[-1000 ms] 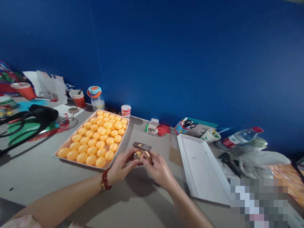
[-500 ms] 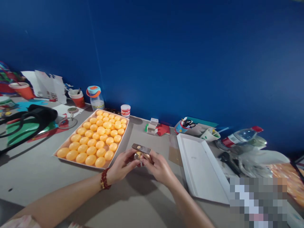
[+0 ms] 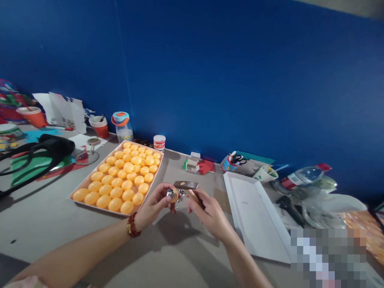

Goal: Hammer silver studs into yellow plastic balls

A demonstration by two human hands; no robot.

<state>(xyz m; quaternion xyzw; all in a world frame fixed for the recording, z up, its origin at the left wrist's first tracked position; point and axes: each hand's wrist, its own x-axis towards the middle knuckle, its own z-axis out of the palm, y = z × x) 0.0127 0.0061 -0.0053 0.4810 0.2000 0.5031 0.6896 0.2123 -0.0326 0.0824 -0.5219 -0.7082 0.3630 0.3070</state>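
Note:
Between the fingers and thumb of my left hand (image 3: 152,207) is a small orange ball (image 3: 175,196) with shiny silver patches. More crumpled-looking silver bits (image 3: 181,193) show at its right side; what exactly they are is unclear. My right hand (image 3: 211,214) is wrapped round the wooden handle of a hammer (image 3: 186,185), whose dark metal head lies level just above and right of the ball. Both hands are raised over the grey table. Left of them, a shallow box (image 3: 71,199) holds rows of orange balls, several in each.
A white box lid (image 3: 246,216) lies to the right. Behind it stand a pen cup (image 3: 228,164) with scissors and a tilted plastic bottle (image 3: 303,176). Small white cartons (image 3: 192,164), a round tub (image 3: 159,143) and a lidded jug (image 3: 122,126) line the blue wall. Black straps (image 3: 57,148) lie at left.
My hands have moved apart. The hammer has shifted right, away from my left fingers, and the ball with its silver patches shows more. The view has tilted slightly.

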